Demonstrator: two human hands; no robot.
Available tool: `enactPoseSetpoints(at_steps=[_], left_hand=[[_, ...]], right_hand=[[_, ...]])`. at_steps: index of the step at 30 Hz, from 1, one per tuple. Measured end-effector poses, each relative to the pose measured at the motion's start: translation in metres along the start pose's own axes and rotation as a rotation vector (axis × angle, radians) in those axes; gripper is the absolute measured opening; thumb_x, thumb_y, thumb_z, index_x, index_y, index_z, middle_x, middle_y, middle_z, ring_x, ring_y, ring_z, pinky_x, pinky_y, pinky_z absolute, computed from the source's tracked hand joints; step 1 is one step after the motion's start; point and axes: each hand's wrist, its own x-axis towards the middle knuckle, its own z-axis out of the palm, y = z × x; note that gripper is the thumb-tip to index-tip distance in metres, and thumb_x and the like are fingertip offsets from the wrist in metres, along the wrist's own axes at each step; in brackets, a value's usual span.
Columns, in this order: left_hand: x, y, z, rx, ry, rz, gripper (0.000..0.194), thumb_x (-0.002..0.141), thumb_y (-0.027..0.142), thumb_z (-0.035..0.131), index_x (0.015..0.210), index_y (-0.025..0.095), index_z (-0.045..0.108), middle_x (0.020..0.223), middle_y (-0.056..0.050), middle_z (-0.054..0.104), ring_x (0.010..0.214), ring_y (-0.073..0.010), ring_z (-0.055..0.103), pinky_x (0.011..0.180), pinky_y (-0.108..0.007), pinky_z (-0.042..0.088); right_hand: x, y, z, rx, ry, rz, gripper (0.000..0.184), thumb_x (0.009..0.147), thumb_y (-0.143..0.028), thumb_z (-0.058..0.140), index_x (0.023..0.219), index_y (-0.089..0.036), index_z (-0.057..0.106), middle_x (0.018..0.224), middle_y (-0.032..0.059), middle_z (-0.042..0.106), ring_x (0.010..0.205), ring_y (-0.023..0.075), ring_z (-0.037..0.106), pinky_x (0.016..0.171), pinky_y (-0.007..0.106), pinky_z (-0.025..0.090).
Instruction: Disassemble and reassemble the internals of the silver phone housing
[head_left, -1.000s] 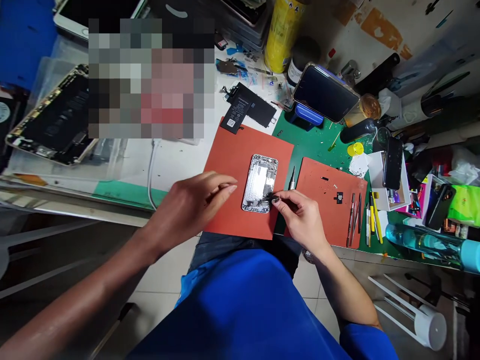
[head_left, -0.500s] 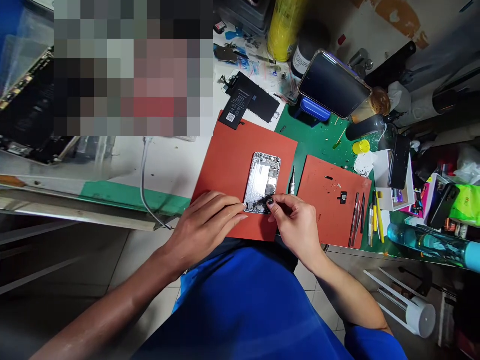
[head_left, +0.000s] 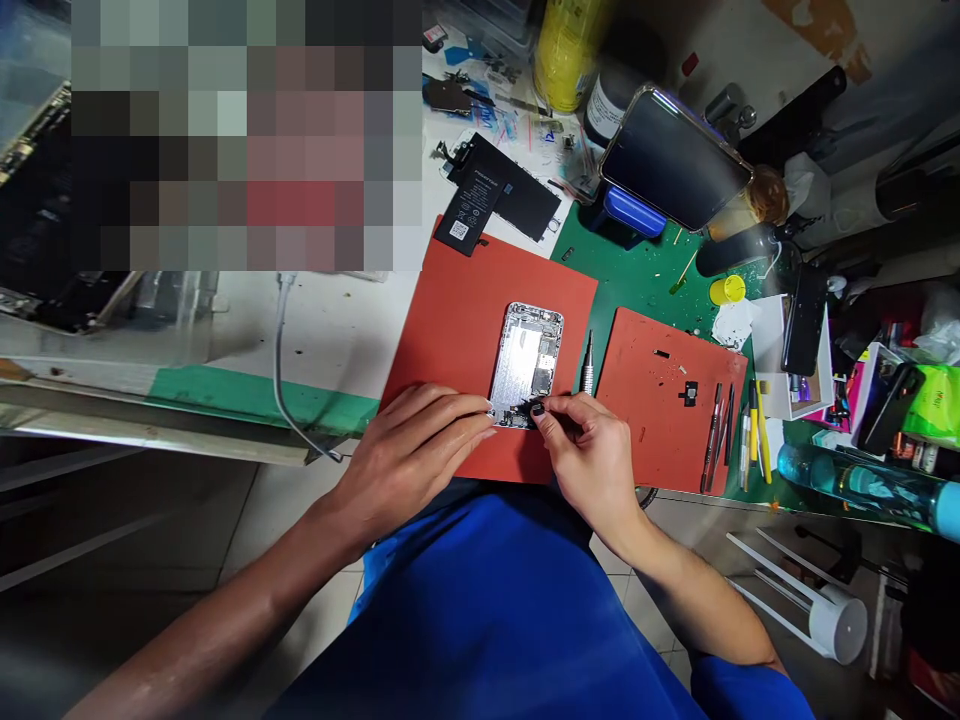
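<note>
An opened phone housing [head_left: 523, 365] lies on a red mat [head_left: 442, 330], its silver inside facing up. My left hand [head_left: 420, 440] steadies its lower left corner, fingers long and close together, thumb and fingertips at the edge. At the lower right of the housing, my right hand [head_left: 589, 435] pinches a small black part [head_left: 537, 409] between thumb and index finger. The fingers partly cover that part, so its kind is unclear. A screwdriver [head_left: 588, 365] lies just right of the mat. Beyond the mat's far edge rests a black phone battery [head_left: 470, 205].
A second red mat [head_left: 645, 400] to the right carries tiny parts and tweezers [head_left: 710, 440]. Yellow tools [head_left: 761, 430] and a blue bottle [head_left: 862, 480] lie beyond it. A phone [head_left: 675, 155] stands on a blue holder at the back. A white cable [head_left: 277, 350] hangs over the left edge.
The view has shifted slightly. My right fingertips and the small black part sit a little lower on the housing; the left hand keeps its place at the corner.
</note>
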Motion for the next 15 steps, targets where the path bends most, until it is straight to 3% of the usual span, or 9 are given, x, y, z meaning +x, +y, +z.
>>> enactPoseSetpoints(at_steps=[5,15], left_hand=[[0.0013,0.0003,-0.0027,0.013,-0.018,0.057,0.038,0.099,0.004,0.066,0.131,0.024,0.072,0.128,-0.005,0.08,0.104,-0.0222,0.071,0.094,-0.041,0.061],[0.0014,0.0014,-0.002,-0.034,0.027,-0.036,0.033,0.101,0.009,0.068,0.128,0.026,0.074,0.118,-0.005,0.079,0.101,-0.0217,0.075,0.09,-0.041,0.063]], right_hand=[[-0.0021,-0.0004,0.0001,-0.015,-0.012,0.005,0.018,0.099,-0.031,0.066,0.1,-0.023,0.083,0.093,0.0045,0.077,0.075,0.018,0.068,0.071,0.033,0.053],[0.0,-0.0004,-0.0016,-0.013,-0.019,-0.026,0.018,0.1,-0.031,0.066,0.1,-0.024,0.082,0.09,0.0046,0.077,0.08,0.0204,0.074,0.074,0.034,0.057]])
